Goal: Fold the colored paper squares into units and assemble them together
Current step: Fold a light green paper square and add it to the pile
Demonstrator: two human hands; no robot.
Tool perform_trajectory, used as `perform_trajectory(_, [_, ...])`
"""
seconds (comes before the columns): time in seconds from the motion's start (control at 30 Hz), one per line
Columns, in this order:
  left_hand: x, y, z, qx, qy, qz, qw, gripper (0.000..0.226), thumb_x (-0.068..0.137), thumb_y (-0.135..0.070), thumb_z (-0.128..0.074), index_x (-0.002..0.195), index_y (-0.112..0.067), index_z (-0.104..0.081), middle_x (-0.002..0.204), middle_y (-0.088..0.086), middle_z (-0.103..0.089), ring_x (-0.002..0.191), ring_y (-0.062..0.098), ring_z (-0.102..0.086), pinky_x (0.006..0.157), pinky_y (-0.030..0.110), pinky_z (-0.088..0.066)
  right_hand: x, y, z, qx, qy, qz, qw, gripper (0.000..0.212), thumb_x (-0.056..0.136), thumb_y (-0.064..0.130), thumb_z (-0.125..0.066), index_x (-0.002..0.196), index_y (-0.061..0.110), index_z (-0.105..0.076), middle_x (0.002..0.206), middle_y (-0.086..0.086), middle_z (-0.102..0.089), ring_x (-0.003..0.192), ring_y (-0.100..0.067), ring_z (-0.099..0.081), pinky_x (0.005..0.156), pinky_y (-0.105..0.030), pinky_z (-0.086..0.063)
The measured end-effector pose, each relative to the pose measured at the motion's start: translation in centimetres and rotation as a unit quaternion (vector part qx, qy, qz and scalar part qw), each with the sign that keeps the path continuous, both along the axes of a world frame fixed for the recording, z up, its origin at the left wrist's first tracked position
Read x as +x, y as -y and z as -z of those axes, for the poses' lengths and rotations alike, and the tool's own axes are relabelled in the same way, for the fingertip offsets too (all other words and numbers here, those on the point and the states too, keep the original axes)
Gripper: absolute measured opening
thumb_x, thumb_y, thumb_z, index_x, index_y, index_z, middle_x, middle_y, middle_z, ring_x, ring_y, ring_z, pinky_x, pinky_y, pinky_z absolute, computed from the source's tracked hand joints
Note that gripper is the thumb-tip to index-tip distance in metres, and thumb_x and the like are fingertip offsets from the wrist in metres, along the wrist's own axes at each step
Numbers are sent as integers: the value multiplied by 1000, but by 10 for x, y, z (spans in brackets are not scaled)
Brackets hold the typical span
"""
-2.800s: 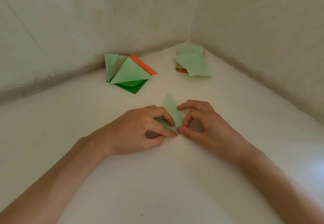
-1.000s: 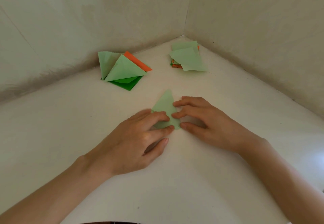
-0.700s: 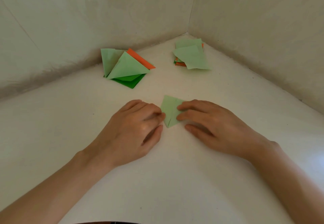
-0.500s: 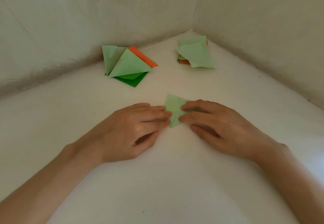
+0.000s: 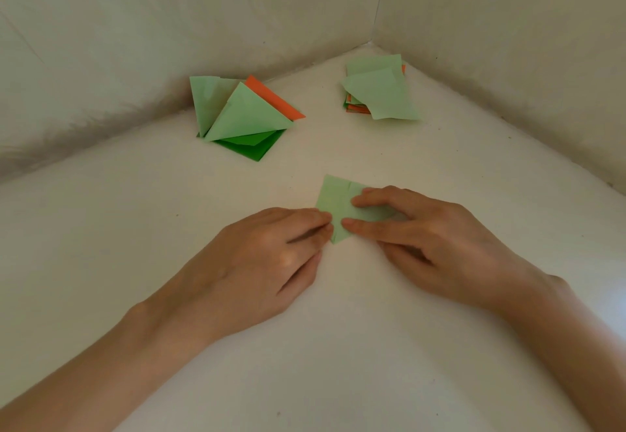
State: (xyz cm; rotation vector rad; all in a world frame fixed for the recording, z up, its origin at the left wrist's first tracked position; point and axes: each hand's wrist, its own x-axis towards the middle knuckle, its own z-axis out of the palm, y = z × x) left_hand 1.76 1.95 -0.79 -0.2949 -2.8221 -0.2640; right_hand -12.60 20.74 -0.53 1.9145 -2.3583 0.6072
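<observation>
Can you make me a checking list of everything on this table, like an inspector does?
Surface: white surface, a few small specks.
Job's things: light green paper lies flat in the middle; pile of folded units, green and orange, back left; stack of paper squares in the corner.
Clutter: nothing seen.
Hands: left hand touches the paper's left edge with its fingertips; right hand presses its fingers on it.
Cables: nothing seen.
Surroundings: pale walls meet in a corner.

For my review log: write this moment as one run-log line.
step: folding | left hand: fingertips on paper edge | right hand: fingers press paper | folded units: back left | stack: back corner
</observation>
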Motion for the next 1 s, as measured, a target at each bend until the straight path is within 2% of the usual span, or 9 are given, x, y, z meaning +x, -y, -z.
perform_trajectory(0.13, [1, -4, 1, -16, 0, -20, 1000, 36, 91, -21, -43, 109, -4, -70, 111, 7, -68, 91, 23, -67, 85, 29, -45, 0, 0, 1, -5, 4, 3, 1000, 40, 89, 18, -39, 118, 26, -67, 123, -6, -60, 112, -22, -61, 71, -39, -57])
perform_trajectory(0.3, [2, -6, 1, -18, 7, -20, 1000, 38, 92, -22, -42, 110, -3, -70, 115, 10, -68, 103, 23, -66, 91, 32, -43, 0, 1, -1, -5, -4, -1, 1000, 40, 89, 19, -39, 117, 24, -68, 122, -7, -61, 110, -24, -62, 70, -40, -57])
perform_trajectory(0.53, [15, -12, -1, -47, 86, -36, 995, 53, 91, -30, -33, 129, 0, -55, 134, 16, -54, 125, 25, -51, 109, 33, -33, 3, 2, -1, 2, -47, 0, 999, 41, 89, 17, -39, 117, 19, -67, 118, -13, -62, 101, -35, -63, 75, -44, -56])
perform_trajectory(0.63, [14, -7, -4, -52, 96, -24, 994, 54, 91, -33, -34, 130, -2, -55, 134, 15, -54, 126, 24, -51, 107, 37, -36, 4, 3, -1, 6, -59, 3, 998, 41, 87, 17, -39, 117, 18, -67, 117, -14, -63, 97, -38, -63, 75, -47, -55])
perform_trajectory(0.73, [13, 1, -6, -35, 105, 4, 994, 51, 90, -33, -35, 130, -9, -56, 137, 13, -52, 128, 23, -48, 109, 36, -32, 5, 4, -2, 3, -48, 2, 999, 40, 87, 17, -39, 115, 18, -68, 116, -14, -63, 96, -38, -64, 73, -44, -56])
perform_trajectory(0.87, [10, 9, -7, 42, 127, 26, 991, 49, 91, -33, -34, 131, -17, -55, 142, 9, -46, 135, 17, -38, 113, 28, -22, 6, 5, -2, -4, -39, 7, 999, 40, 86, 17, -40, 113, 18, -69, 115, -13, -63, 94, -37, -64, 70, -43, -56])
perform_trajectory(0.93, [11, 11, -6, 125, 128, 20, 984, 51, 89, -35, -33, 135, -22, -51, 146, 2, -41, 138, 3, -26, 113, 17, -14, 6, 6, -2, -7, -38, 8, 999, 40, 86, 17, -40, 113, 18, -70, 114, -13, -64, 93, -37, -64, 70, -42, -56])
perform_trajectory(1.0, [13, 10, -4, 167, 113, 2, 979, 56, 87, -39, -30, 140, -23, -44, 147, -5, -38, 136, -10, -16, 110, 8, -8, 6, 7, -1, -6, -38, 8, 999, 40, 86, 17, -40, 113, 19, -70, 114, -13, -64, 92, -38, -64, 69, -42, -56])
